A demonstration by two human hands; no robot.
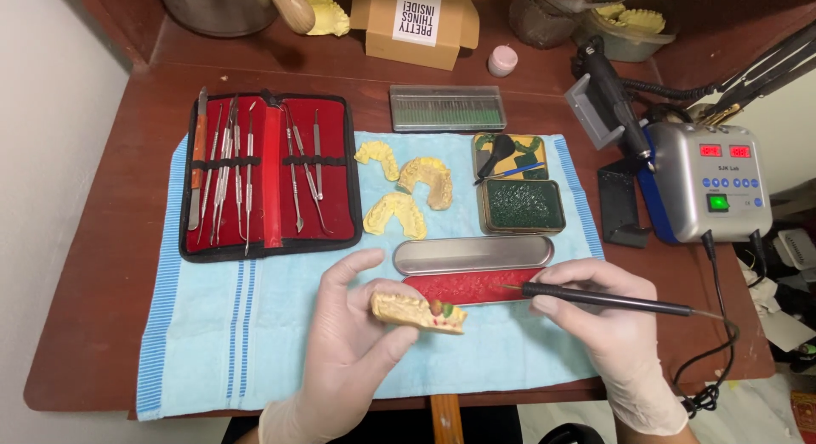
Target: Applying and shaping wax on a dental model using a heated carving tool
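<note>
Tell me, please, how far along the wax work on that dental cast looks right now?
Partly done: the yellow dental cast in the left hand already carries red and green wax on a few teeth. In hand: the right hand holds the corded wax pen, tip over the tin of red wax. Three other casts lie on the blue towel, showing no wax.

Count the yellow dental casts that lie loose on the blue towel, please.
3, clustered right of the red tool case: upper-left cast, upper-right cast, lower cast. A fourth is in the left hand, and more sit on the back shelf, partly hidden.
</note>
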